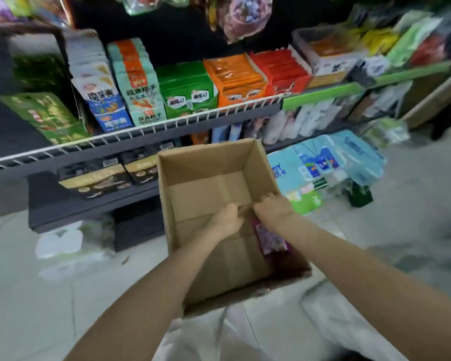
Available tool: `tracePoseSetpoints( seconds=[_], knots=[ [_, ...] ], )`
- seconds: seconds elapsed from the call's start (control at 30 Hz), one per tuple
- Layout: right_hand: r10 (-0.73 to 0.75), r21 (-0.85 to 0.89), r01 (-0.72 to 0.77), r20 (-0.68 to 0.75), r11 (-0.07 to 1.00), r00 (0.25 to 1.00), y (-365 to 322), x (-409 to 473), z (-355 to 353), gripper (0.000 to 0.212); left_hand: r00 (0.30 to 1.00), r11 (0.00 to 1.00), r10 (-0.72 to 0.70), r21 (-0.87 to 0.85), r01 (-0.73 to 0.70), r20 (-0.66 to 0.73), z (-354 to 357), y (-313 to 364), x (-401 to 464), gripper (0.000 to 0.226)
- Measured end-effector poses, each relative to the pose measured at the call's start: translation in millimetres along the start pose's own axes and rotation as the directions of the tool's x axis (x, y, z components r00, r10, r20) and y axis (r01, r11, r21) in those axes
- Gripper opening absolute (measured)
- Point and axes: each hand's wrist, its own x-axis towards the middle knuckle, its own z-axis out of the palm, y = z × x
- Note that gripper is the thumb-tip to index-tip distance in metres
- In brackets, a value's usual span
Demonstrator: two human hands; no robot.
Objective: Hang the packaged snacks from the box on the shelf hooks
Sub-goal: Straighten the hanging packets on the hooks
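An open cardboard box [206, 162] stands on the floor in front of the shelf. Purple snack packs [270, 238] lie along its right inner wall. Both my hands reach down into the box. My right hand [272, 208] is over the top end of the purple packs, its fingers curled down round them. My left hand [228, 220] sits close beside it with its fingers bent towards the box floor, and their tips are hidden. Bagged snacks [245, 19] hang from hooks at the top of the shelf.
A wire-fronted shelf [151, 126] holds rows of boxed and bagged snacks. Lower shelves carry dark cartons [94, 178]. Blue tissue packs [323, 162] lie on the floor right of the box, and a white bag [59, 242] lies to its left.
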Motion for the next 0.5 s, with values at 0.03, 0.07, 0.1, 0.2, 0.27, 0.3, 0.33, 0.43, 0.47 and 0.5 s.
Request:
tracePoseSetpoints(
  seconds=[0.03,0.07,0.1,0.2,0.27,0.3,0.33,0.43,0.47,0.5],
  knots=[
    [-0.023,-0.045,0.023,-0.017,0.999,1.0,-1.3,2.1,3.7,0.033,1.0,0.999,-0.029,-0.026,0.029,0.009,8.6,-2.9,4.0,0.035],
    [-0.042,-0.077,0.04,-0.027,0.996,0.999,-3.0,4.0,6.0,0.034,0.999,0.997,-0.051,-0.055,0.052,0.012,14.9,-6.8,7.8,0.035],
    [-0.055,-0.102,0.052,-0.022,0.993,0.998,-5.2,5.9,6.8,0.036,0.998,0.994,-0.067,-0.091,0.068,0.011,19.1,-10.8,10.1,0.036],
    [-0.064,-0.113,0.066,0.023,0.991,0.998,-10.4,10.1,6.3,0.038,0.996,0.98,-0.091,-0.178,0.091,0.01,25.6,-22.0,13.5,0.032],
    [-0.05,-0.054,0.052,0.039,0.997,0.998,-11.8,10.2,4.4,0.037,0.995,0.962,-0.101,-0.253,0.101,0.013,27.1,-25.6,12.8,0.028],
    [-0.038,-0.004,0.038,0.034,0.999,0.999,-12.0,10.6,3.8,0.036,0.994,0.945,-0.103,-0.311,0.104,0.018,26.2,-24.9,10.6,0.027],
    [-0.022,0.067,0.02,0.027,0.998,0.999,-12.2,10.5,1.6,0.034,0.994,0.924,-0.105,-0.368,0.107,0.025,24.5,-22.2,7.1,0.027],
    [0.057,0.387,-0.039,-0.036,0.921,0.998,-10.2,14.0,-8.5,0.023,0.994,0.833,-0.109,-0.546,0.092,0.001,10.7,-14.9,-2.1,0.039],
    [0.092,0.516,-0.047,-0.062,0.855,0.994,-8.3,16.8,-11.9,0.018,0.995,0.795,-0.097,-0.602,0.078,0.0,4.1,-14.6,-3.4,0.053],
    [0.122,0.64,-0.041,-0.082,0.768,0.989,-6.5,21.6,-13.8,0.013,0.997,0.77,-0.073,-0.635,0.059,0.005,-3.6,-13.8,-5.7,0.067]
  ],
)
